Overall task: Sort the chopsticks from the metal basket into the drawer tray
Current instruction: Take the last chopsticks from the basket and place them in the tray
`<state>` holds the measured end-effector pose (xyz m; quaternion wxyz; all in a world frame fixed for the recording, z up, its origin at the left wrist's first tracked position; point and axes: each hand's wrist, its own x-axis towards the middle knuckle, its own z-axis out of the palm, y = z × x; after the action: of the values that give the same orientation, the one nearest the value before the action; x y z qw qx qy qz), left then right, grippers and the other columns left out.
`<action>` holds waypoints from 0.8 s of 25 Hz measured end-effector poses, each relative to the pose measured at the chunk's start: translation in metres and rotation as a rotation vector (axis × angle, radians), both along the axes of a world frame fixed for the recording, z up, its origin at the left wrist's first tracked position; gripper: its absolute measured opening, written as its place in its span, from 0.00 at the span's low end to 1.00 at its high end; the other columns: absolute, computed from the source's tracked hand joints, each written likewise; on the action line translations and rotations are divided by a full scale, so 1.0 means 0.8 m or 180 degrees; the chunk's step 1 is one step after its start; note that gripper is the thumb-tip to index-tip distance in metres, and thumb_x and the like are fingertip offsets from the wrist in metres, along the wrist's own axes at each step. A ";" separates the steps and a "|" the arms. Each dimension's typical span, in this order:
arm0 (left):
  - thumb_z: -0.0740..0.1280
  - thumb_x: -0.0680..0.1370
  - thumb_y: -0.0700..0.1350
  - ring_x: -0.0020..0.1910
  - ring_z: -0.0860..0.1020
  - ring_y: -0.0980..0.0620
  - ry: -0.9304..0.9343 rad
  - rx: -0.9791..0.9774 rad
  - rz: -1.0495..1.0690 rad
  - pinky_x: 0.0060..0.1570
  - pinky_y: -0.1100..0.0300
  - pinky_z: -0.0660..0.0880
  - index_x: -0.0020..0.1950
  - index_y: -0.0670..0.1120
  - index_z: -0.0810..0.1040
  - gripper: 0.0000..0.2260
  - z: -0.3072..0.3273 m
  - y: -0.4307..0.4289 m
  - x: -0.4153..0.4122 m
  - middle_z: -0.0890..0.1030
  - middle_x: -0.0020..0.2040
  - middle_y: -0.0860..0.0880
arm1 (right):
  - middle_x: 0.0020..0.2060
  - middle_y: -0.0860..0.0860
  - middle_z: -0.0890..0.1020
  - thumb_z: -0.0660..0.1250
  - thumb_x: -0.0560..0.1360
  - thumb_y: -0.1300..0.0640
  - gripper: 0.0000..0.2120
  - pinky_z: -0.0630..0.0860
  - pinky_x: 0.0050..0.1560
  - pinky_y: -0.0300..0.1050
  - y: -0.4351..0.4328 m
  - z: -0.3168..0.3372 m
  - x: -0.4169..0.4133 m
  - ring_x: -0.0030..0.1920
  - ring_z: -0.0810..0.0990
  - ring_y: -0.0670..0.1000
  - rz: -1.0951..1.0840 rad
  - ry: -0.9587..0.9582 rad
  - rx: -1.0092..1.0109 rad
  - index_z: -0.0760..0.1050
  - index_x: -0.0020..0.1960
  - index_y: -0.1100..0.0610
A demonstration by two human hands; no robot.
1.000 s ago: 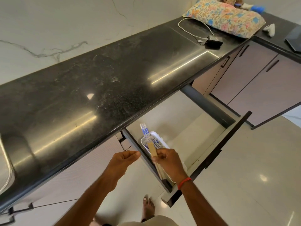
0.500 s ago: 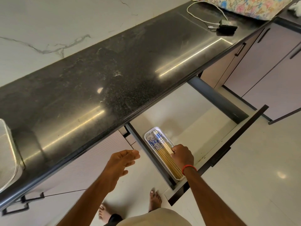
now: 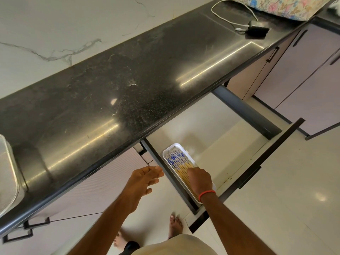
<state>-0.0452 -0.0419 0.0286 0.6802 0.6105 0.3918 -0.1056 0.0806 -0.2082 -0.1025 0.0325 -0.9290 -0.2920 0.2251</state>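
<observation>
A white tray [image 3: 172, 147] lies at the left side of the pulled-out drawer [image 3: 217, 129]. Several chopsticks [image 3: 177, 160] with blue-patterned tops and yellow shafts lie side by side in it. My right hand [image 3: 199, 179], with a red band at the wrist, rests palm down on the chopsticks' near half, fingers pressing on them; it covers the tray's near end. My left hand [image 3: 143, 181] hovers open beside the drawer's left wall, holding nothing. A metal basket [image 3: 8, 173] shows only as a rim at the far left of the counter.
The black stone counter [image 3: 128, 80] overhangs the drawer's back. The dark drawer front [image 3: 253, 172] sticks out over the floor. A black charger with white cable [image 3: 255, 30] and a floral cushion [image 3: 279, 6] sit far right. My bare feet [image 3: 175, 225] stand below.
My right hand has lowered the bundle of chopsticks into the tray and now lies flat on them. The view has tilted down and left, which brings the basket's rim into sight.
</observation>
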 end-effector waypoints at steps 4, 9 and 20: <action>0.65 0.67 0.62 0.63 0.79 0.45 -0.0008 -0.0011 -0.0017 0.67 0.43 0.72 0.57 0.48 0.80 0.25 -0.006 -0.002 -0.003 0.84 0.58 0.49 | 0.54 0.56 0.83 0.60 0.81 0.57 0.09 0.79 0.54 0.50 -0.002 0.004 0.000 0.53 0.83 0.57 0.0092 -0.0020 -0.0038 0.76 0.58 0.57; 0.64 0.68 0.61 0.63 0.79 0.44 0.0006 -0.0076 -0.0032 0.68 0.43 0.71 0.57 0.49 0.80 0.23 -0.014 -0.001 -0.005 0.83 0.58 0.48 | 0.50 0.53 0.84 0.61 0.79 0.49 0.12 0.80 0.45 0.44 -0.013 0.021 0.000 0.48 0.84 0.54 -0.0286 -0.0074 0.0344 0.78 0.53 0.55; 0.62 0.81 0.50 0.62 0.79 0.42 0.0086 -0.0273 -0.0315 0.65 0.41 0.74 0.55 0.49 0.80 0.09 -0.025 -0.019 -0.013 0.82 0.60 0.45 | 0.49 0.50 0.85 0.67 0.78 0.49 0.11 0.77 0.44 0.36 -0.093 0.090 -0.032 0.46 0.83 0.48 -0.1673 -0.0417 0.1766 0.81 0.55 0.53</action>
<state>-0.0557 -0.0571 0.0086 0.6942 0.5980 0.3654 -0.1641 0.0551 -0.2826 -0.0301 0.3204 -0.9404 -0.0952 0.0617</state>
